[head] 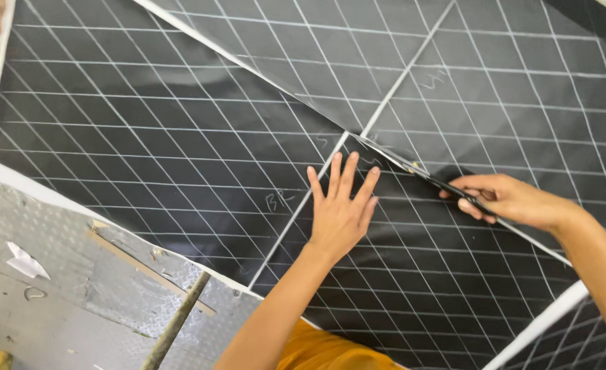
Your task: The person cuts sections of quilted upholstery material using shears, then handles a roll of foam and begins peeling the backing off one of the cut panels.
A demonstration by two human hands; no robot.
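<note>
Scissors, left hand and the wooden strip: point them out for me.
scissors (pixel 447 185), head view, on the dark blades.
left hand (pixel 338 212), head view, middle of its back, flat on the black sheet.
wooden strip (pixel 149 270), head view, mid-length, on the metal floor.

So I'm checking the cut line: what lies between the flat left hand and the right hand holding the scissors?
In the head view, only black sheet with white grid lines lies between the left hand and the right hand; the scissors run along its upper edge.
</note>
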